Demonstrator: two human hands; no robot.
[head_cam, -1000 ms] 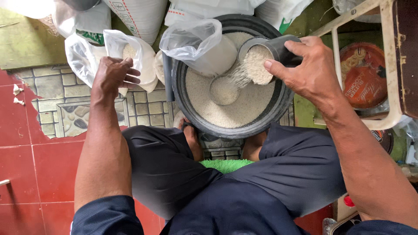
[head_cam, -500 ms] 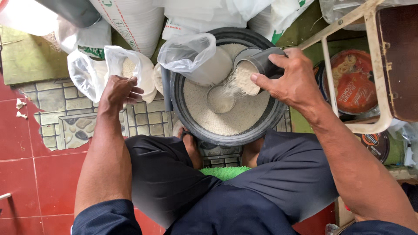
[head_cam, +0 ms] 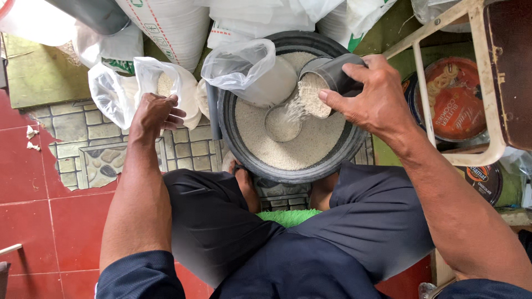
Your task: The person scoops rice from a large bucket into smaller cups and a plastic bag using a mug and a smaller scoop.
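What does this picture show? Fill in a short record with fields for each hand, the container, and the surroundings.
Left hand: at the open mouth of a clear plastic bag holding some rice
Right hand: grips a grey cup, tilted, rice spilling out
Basin: dark, round, holds rice and a second clear bag
Surroundings: white sacks behind, red tiled floor

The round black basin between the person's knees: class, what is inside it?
The round black basin holds white rice with a dimple where grains fall from the grey cup in the right hand. A clear plastic bag hides part; the bottom is covered.
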